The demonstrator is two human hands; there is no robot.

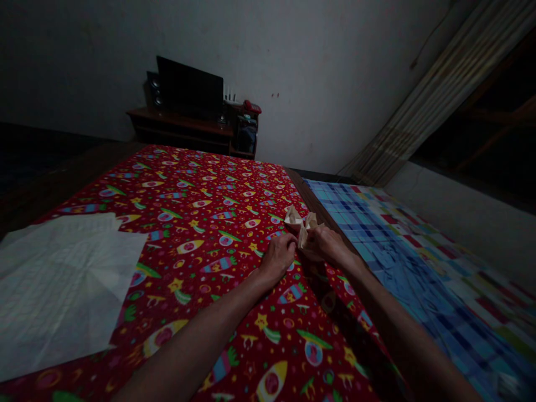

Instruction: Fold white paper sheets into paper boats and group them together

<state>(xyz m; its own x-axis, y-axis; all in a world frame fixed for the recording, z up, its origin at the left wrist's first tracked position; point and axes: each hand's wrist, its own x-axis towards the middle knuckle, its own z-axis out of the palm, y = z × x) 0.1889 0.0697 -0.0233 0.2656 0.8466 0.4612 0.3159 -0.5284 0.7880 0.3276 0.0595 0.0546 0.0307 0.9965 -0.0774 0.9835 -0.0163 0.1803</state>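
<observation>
A small piece of folded paper (295, 218), tan and white with several raised pointed flaps, is between my two hands over the red cloth. My right hand (329, 243) is closed on its right side, fingers pinched on a flap. At its near left edge, my left hand (278, 254) has curled fingers that meet the paper; the fingertips are partly hidden. Off to the left lies a large creased sheet of whitish paper (79, 279), spread flat with fold lines running out from one point and faint print on it.
Under everything is a red cloth (196, 206) with rockets and stars. A blue checked cloth (377, 240) lies to the right, past a dark wooden edge (310, 195). At the back, a low desk (180, 123) bears a monitor (190, 84), a speaker (154, 89) and a red telephone (252, 107).
</observation>
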